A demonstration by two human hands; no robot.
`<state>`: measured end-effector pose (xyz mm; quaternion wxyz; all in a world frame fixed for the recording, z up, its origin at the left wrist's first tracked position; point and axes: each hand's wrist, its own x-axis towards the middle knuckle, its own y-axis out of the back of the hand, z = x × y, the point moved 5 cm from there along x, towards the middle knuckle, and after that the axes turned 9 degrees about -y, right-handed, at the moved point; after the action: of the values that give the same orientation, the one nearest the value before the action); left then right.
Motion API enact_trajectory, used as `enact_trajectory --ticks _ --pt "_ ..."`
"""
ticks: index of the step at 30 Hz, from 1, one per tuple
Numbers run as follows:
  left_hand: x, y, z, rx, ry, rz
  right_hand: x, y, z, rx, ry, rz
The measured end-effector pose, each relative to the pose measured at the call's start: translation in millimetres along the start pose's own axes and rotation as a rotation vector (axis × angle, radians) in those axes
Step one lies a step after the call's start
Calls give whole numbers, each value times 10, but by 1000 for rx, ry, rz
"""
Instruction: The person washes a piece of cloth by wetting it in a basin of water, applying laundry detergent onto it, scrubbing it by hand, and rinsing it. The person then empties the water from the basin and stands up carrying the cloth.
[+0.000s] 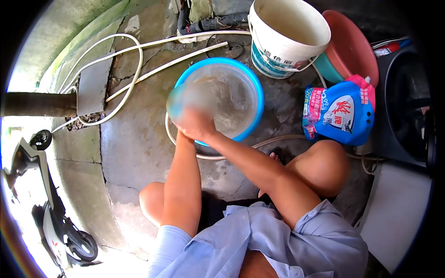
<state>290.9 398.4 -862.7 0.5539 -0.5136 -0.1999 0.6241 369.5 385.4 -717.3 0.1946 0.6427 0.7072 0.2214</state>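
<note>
A round basin (258, 104) with a bright blue rim stands on the wet concrete floor and holds cloudy water (232, 113). My left hand (183, 124) and my right hand (202, 123) come together over the basin's near left rim, wrists almost touching. A blurred patch covers the fingers of both hands. Whether they grip anything cannot be made out.
A white bucket (282, 51) stands behind the basin, with a red tub (352, 46) to its right. Below them sits a blue detergent bag (340, 113). A pale hose (139, 65) loops across the floor; a scooter (51, 204) is far left.
</note>
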Motion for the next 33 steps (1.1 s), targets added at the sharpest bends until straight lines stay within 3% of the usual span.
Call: enact_trajectory --ticks 2,8,11,12,13,14,15,16,18,20,23,26,30,33 --pt "-85 -287 118 10 -140 -144 -16 138 -267 -74 287 178" --pt "11 -530 161 102 -259 -137 217 410 -430 -121 451 170" --pt "215 -486 206 417 -408 -392 339 468 -330 -196 469 57" --pt "68 -890 223 -76 -270 -484 404 549 -323 -224 441 22" --pt "56 -1006 235 3 -279 -147 535 713 -388 -262 528 136" --pt "-40 -1101 263 80 -278 192 792 855 -258 -391 164 32" --pt "-297 -1505 354 102 -270 279 1069 1021 -95 -455 57 57" --pt "-494 -1780 454 124 -264 362 1290 1133 53 -433 239 -7" --pt "-408 -1935 550 -22 -238 147 1405 1433 2 -390 252 -346" --pt "-517 -1850 701 -29 -253 64 1272 1575 5 -9 -406 -485" --pt "-563 -1812 935 89 -366 56 1314 1742 223 152 -530 -487" --pt "-640 -1716 1007 135 -392 184 1312 1862 118 448 -565 -555" --pt "-613 -1375 994 -14 -503 267 1307 1904 -179 900 -498 -601" --pt "-522 -1249 866 12 -422 276 1330 2001 -451 1069 -484 -552"
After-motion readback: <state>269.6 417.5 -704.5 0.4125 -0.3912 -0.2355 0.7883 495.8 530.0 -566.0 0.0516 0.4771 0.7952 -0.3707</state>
